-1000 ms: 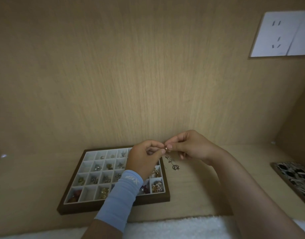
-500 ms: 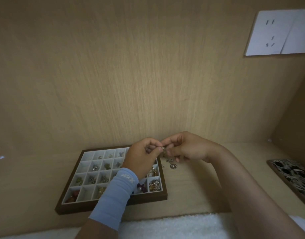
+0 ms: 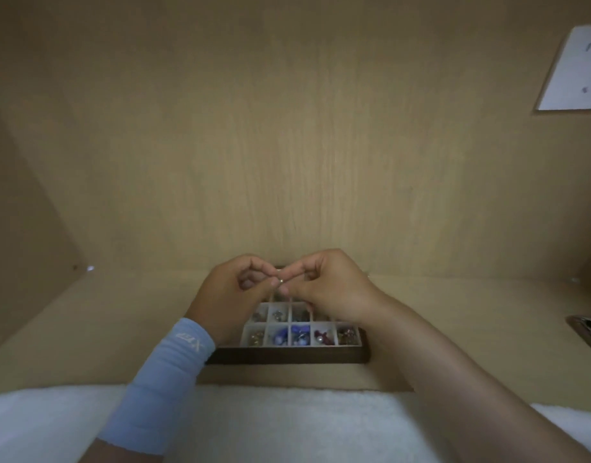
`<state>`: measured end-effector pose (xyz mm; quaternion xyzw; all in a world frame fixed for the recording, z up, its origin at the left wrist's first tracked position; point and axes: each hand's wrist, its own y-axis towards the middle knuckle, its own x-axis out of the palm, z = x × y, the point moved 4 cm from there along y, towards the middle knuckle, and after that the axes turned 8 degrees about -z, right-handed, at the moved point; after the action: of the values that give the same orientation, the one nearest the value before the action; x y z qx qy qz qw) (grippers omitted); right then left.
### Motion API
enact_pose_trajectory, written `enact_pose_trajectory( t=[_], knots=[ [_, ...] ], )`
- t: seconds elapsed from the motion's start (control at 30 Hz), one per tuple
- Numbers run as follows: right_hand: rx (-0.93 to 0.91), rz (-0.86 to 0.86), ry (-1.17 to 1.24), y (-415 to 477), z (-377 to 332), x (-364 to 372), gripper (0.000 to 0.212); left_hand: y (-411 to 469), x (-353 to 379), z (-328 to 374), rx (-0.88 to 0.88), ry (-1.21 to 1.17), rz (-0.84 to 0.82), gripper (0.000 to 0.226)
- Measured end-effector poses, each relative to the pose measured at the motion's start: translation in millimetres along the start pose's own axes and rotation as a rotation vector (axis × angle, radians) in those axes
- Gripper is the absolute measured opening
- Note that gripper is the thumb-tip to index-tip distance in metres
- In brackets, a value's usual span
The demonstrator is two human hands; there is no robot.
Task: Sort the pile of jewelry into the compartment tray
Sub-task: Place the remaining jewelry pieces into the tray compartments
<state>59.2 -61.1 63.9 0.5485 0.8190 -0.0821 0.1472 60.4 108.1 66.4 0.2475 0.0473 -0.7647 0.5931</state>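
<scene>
A dark wooden compartment tray [image 3: 287, 356] with white cells lies on the desk, its near rows holding blue, red and metal pieces. My left hand [image 3: 225, 297], with a light blue wrist sleeve, and my right hand [image 3: 331, 289] meet above the tray's far half. Between their fingertips both hands pinch a small gold jewelry piece [image 3: 281, 281]. The tray's far rows and left part are hidden behind my hands. No loose pile shows in this view.
A wooden back wall rises just behind the tray. A white socket plate [image 3: 574, 68] hangs at the upper right. A patterned dark object [image 3: 589, 330] lies at the right edge. White fluffy fabric [image 3: 254, 426] covers the near foreground.
The view has swung so the tray now sits centred under my hands instead of to the left. Both hands still pinch the small piece; the loose pieces beside the tray are out of sight.
</scene>
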Motion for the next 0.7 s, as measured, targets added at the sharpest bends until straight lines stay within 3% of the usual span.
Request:
enact_pose_trajectory(
  t=[0.27, 0.37, 0.5, 0.7],
  knots=[
    [-0.021, -0.070, -0.386, 17, -8, 68, 0.010, -44, -49, -43, -0.131, 0.137, -0.025, 0.015],
    [-0.011, -0.167, -0.607, 22, -9, 82, 0.008, -50, -53, -55, -0.173, 0.308, -0.048, 0.015],
    [-0.014, -0.166, -0.779, 24, -9, 89, 0.008, -49, -53, -51, -0.088, 0.581, -0.078, 0.026],
    [-0.068, -0.132, -0.835, 24, -9, 93, 0.015, -47, -54, -56, -0.046, 0.598, -0.079, 0.017]
  ],
)
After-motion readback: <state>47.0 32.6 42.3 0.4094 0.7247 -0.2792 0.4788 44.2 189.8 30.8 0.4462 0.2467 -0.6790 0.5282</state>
